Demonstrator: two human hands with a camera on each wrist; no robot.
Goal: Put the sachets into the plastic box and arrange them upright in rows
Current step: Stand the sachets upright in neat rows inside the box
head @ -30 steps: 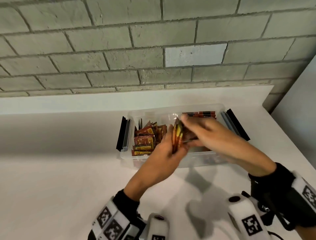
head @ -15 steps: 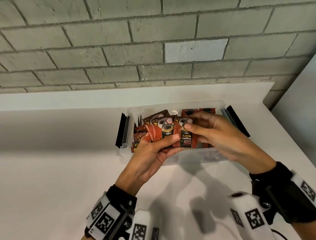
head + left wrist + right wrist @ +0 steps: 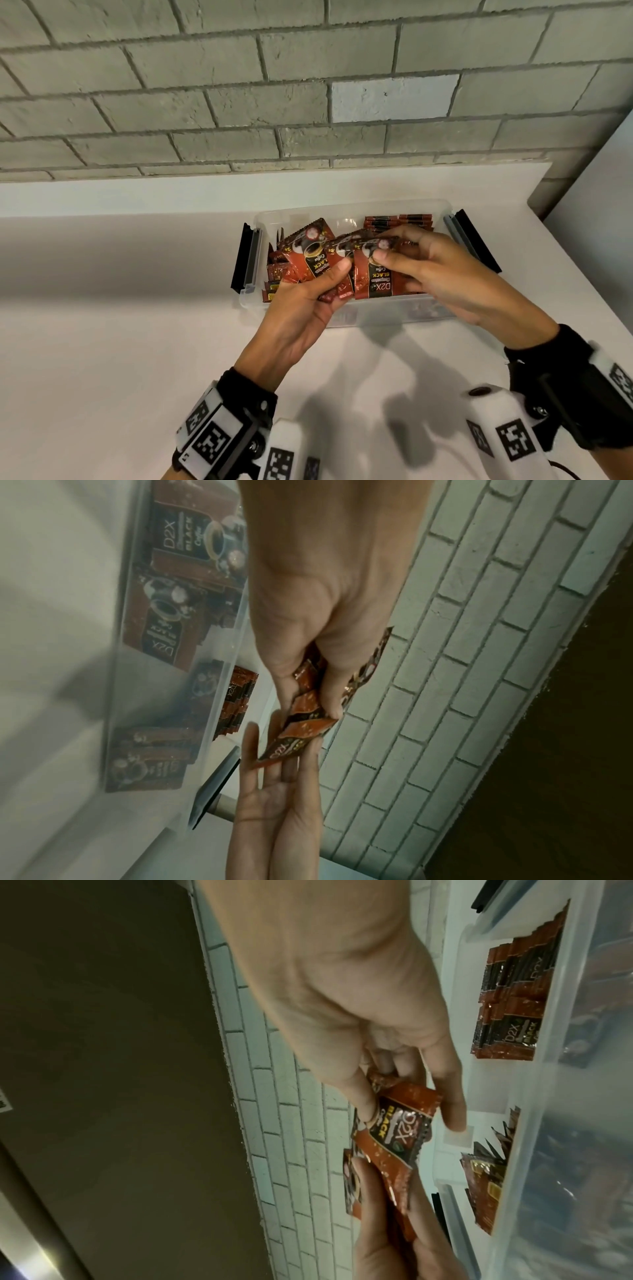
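A clear plastic box (image 3: 356, 207) with black side clasps sits on the white counter against the wall. Above its near side, my left hand (image 3: 318, 287) grips a fanned bunch of red-and-black coffee sachets (image 3: 310, 257). My right hand (image 3: 404, 263) pinches the top of the rightmost sachet (image 3: 378, 282) of that fan between thumb and fingers. A neat upright row of sachets (image 3: 399, 221) stands at the box's back right. Loose sachets (image 3: 274, 274) lie jumbled at its left end. In the right wrist view, the pinched sachet (image 3: 400, 1129) shows its printed face.
The white counter (image 3: 120, 325) stretches to the left and toward me. A grey brick wall (image 3: 274, 102) rises behind a white ledge. A pale panel (image 3: 603, 192) stands at the right, close to the box's right clasp (image 3: 469, 240).
The stack of sachets, held edge-on a second ago, now faces me and is fanned out. My right hand has gone from the stack's top to pinching the rightmost sachet.
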